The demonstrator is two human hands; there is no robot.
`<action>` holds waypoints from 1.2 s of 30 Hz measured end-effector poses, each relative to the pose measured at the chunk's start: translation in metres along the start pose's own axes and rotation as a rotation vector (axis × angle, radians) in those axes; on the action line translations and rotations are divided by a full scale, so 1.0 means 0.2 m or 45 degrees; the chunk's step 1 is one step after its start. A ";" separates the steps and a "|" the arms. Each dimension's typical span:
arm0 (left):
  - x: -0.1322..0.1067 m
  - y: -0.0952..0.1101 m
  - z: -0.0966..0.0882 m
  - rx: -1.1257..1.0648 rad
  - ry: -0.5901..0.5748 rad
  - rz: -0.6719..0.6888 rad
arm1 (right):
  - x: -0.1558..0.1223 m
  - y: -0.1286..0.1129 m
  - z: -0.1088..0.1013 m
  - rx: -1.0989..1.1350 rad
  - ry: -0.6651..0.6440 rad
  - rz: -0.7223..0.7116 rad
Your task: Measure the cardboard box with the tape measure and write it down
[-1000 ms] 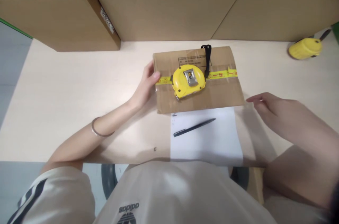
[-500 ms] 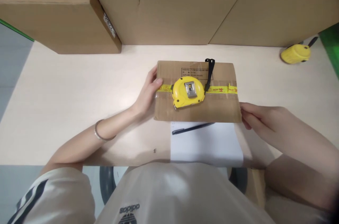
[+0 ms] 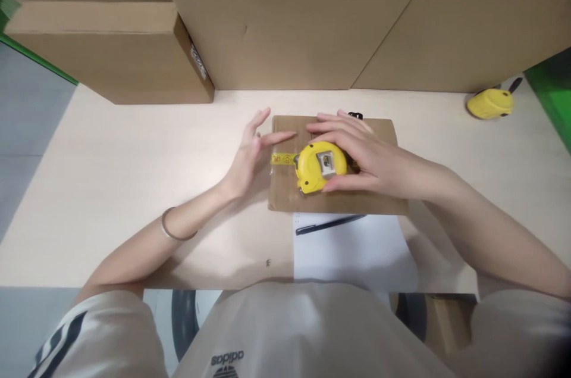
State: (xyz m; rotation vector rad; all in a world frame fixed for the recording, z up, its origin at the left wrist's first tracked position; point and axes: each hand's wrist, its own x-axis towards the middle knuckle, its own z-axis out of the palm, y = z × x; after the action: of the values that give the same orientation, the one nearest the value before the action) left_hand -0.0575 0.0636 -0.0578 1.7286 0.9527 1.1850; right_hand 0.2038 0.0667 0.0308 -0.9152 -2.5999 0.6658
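A small cardboard box [image 3: 289, 196] lies on the table, with yellow packing tape across its middle. On top of it rests a yellow tape measure [image 3: 311, 165] with a metal clip. My right hand [image 3: 366, 155] reaches over the box from the right, thumb and fingers curved around the tape measure. At the box's left edge is my left hand [image 3: 250, 155], its fingers spread and the index finger stretched over the top. The tape measure's black strap [image 3: 355, 115] is mostly hidden by my right hand.
A sheet of paper [image 3: 352, 256] with a black pen [image 3: 330, 224] lies in front of the box. Large cardboard boxes [image 3: 285, 21] stand along the back, and another carton [image 3: 129, 65] is at the left. A second yellow tape measure [image 3: 489, 104] sits at the back right.
My right hand has moved from the box's right edge onto the tape measure. My left fingers have loosened from the left edge and spread. The view has shifted slightly.
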 end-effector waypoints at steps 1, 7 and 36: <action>-0.01 -0.01 0.00 -0.046 -0.018 -0.012 | -0.01 0.00 0.01 0.111 0.014 0.007; -0.02 -0.06 0.03 -0.306 -0.047 -0.081 | 0.05 -0.08 0.02 0.227 0.322 0.019; 0.01 -0.09 -0.09 -0.004 -0.130 0.050 | -0.60 0.10 -0.21 0.234 0.503 0.887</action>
State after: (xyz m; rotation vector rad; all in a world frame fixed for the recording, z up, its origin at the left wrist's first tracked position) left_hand -0.0762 0.0767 -0.0697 1.7952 0.8590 1.1112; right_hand 0.3223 0.0163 0.0411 -1.7043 -1.8188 0.7684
